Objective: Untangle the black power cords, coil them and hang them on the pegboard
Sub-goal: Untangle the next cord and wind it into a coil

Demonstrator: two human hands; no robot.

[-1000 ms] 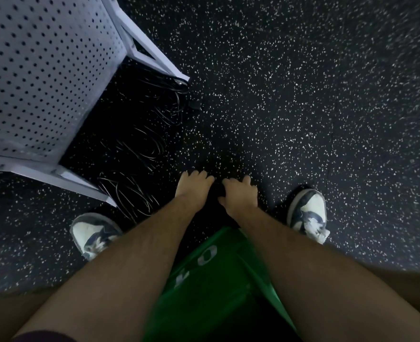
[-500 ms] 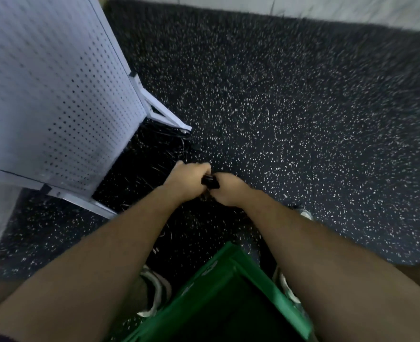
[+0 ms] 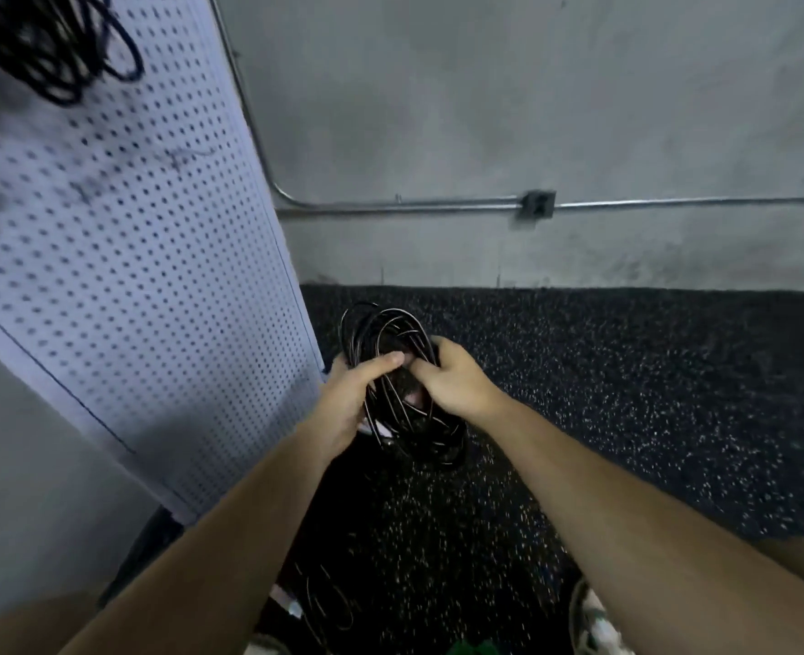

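L hand and R hand both gripped a looped black power cord, held between them above the speckled floor. Pegboard stood just left of L hand; more black cords hung on it well above, up-left

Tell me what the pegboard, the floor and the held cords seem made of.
Pegboard: likely painted sheet metal or hardboard, matte white, regular punched holes; blur leaves it open. Floor: looks like rubber, matte black with pale flecks. Cords: probably rubber- or plastic-jacketed, glossy black, bright highlights along the loops.
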